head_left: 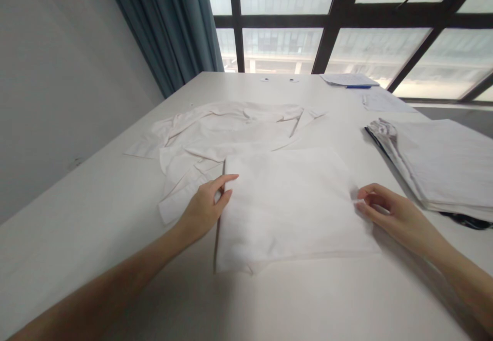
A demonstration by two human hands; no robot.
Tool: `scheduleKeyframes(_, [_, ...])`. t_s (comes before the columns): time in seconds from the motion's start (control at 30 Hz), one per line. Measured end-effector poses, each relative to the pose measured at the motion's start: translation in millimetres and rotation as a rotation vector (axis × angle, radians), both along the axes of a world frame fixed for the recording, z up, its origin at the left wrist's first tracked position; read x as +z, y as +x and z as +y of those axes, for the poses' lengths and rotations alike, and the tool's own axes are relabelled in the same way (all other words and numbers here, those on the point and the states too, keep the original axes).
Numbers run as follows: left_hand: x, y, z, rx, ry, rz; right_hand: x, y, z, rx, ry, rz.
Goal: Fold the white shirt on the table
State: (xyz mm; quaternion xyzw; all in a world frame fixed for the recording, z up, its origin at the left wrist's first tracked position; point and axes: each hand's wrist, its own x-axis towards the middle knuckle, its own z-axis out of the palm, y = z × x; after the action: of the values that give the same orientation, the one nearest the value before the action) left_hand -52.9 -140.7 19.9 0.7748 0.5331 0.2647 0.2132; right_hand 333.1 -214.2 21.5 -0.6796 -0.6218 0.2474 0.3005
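A white shirt (285,207) lies on the table in front of me, its near part folded into a flat rectangle. Beyond that, the rest of the cloth spreads out loose and wrinkled, with a sleeve-like piece toward the left. My left hand (204,205) grips the rectangle's left edge, index finger and thumb showing on top and the other fingers mostly hidden. At the opposite edge, my right hand (385,212) pinches the cloth between thumb and fingers, slightly raised there.
To the right sits a stack of folded white cloth (450,161) with a dark layer underneath. Papers (348,79) and a blue pen (358,87) lie at the table's far right. A blue-grey curtain (173,27) hangs beside dark-framed windows (281,21) past the white table (239,89).
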Motion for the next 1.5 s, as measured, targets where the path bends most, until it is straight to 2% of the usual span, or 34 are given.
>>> scheduleKeyframes(0.13, [5.7,-0.3,-1.4,0.003,-0.063,-0.018,5.2,3.8,-0.9,0.059,-0.028,-0.022])
scheduleKeyframes(0.27, [-1.6,-0.5,0.5,-0.063,-0.014,0.028,6.0,7.9,-1.3,0.101,-0.049,-0.076])
scheduleKeyframes(0.33, [-8.9,0.1,1.1,-0.057,0.083,0.078,4.4,7.9,-1.6,0.084,-0.05,-0.102])
scheduleKeyframes(0.47, [-14.4,3.9,-5.0,-0.051,0.411,0.232,3.4,5.1,-1.8,0.049,-0.032,-0.157])
scheduleKeyframes(0.57, [-7.3,8.1,-16.2,-0.206,0.538,0.27,7.5,4.7,-2.2,0.079,-0.023,-0.194])
scheduleKeyframes(0.63, [-1.6,10.5,-24.2,-0.435,0.479,0.243,11.4,5.7,-2.8,0.078,-0.034,-0.199])
scheduleKeyframes(0.7, [2.0,11.8,-30.4,-0.684,0.338,0.226,15.1,6.7,-3.7,0.077,-0.045,-0.195])
scheduleKeyframes(0.77, [3.2,11.9,-33.7,-0.819,0.203,0.22,17.8,6.7,-4.6,0.112,-0.061,-0.183])
scheduleKeyframes(0.93, [2.8,10.3,-35.4,-0.819,0.043,0.167,17.8,5.6,-5.7,0.234,-0.197,-0.113])
scheduleKeyframes(1.03, [3.7,10.6,-37.8,-0.764,0.017,0.117,14.3,8.3,-6.2,0.258,-0.276,-0.067])
scheduleKeyframes(1.13, [5.0,11.2,-38.8,-0.762,0.005,0.086,11.2,12.1,-6.6,0.264,-0.341,-0.036])
scheduleKeyframes(1.37, [15.9,5.0,-28.6,-0.782,-0.217,-0.013,10.8,13.1,-6.7,0.305,-0.392,0.054])
scheduleKeyframes(1.5, [24.3,3.7,-23.9,-0.844,-0.326,0.029,10.4,13.5,-8.0,0.333,-0.405,0.044])
